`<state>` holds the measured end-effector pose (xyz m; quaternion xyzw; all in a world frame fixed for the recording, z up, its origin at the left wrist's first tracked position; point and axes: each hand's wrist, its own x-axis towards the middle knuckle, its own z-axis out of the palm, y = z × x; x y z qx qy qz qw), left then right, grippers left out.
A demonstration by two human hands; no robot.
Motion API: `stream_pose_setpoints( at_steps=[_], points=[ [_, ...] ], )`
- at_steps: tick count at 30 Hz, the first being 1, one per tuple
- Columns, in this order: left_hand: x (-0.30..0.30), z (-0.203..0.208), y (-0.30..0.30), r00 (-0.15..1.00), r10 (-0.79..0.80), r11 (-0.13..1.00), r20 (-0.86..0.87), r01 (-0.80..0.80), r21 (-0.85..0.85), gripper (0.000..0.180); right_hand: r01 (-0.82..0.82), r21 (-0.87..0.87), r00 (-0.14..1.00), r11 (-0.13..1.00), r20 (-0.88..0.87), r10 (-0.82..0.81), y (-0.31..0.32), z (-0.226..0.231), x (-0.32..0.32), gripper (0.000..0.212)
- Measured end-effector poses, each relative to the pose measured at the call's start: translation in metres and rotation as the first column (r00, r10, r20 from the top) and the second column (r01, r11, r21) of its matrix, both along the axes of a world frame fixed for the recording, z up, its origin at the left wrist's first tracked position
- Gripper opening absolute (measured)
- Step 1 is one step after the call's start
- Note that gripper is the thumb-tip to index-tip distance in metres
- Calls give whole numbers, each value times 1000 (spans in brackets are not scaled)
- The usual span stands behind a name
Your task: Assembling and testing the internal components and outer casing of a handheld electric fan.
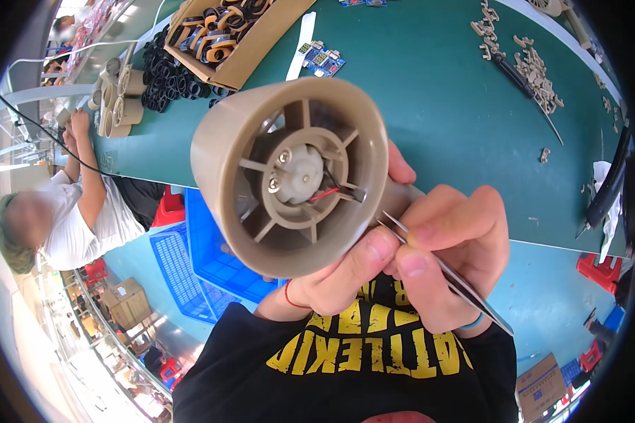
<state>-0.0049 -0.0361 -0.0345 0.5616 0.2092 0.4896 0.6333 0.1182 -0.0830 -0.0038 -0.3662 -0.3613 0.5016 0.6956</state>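
A beige round plastic fan housing [215, 155] is held up in front of me, its open end facing the camera. Inside it, spokes surround a white motor [300, 176] with two screws and a red and a dark wire [324, 193]. My left hand [339, 278] is closed round the housing's lower right, thumb in front, some fingers showing behind. Metal tweezers [462, 285] are pinched in my right hand [462, 243]. Their tips are beside the housing's lower right rim, close to my left thumb; whether they touch anything is hard to tell.
On the green table [444, 92] are a cardboard box [243, 60] of black and tan rings, black ring parts [166, 74], circuit boards [321, 60], small beige clips [536, 74] and a black-handled tool [511, 74]. Blue crates [208, 243] stand below. A co-worker [85, 218] sits at left.
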Motion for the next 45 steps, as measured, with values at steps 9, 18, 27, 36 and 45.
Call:
stream_pose_setpoints(
  at_steps=[9, 18, 27, 36, 45],
  points=[
    [9, 4, -8, 995, 105, 993, 0, -104, -59, 67, 65, 120, 995, 991, 65, -74, 3, -10, -4, 19],
    [-1, 1, -1, 997, 44, 998, -57, -41, 47, 70, -38, 20, 998, 999, -53, 39, 2, -4, 5, 16],
    [-4, 1, 4, 996, -84, 994, -30, 86, 64, 76, -210, 82, 977, 974, 66, 205, 5, -5, 17, 24],
    [-8, 2, 3, 995, -46, 996, -87, 52, 68, 75, -205, 106, 978, 973, 54, 200, 5, -5, 16, 24],
    [-10, 6, 2, 989, -25, 997, -144, 35, 66, 74, -204, 62, 978, 977, 59, 201, 4, -1, 14, 23]
  ],
)
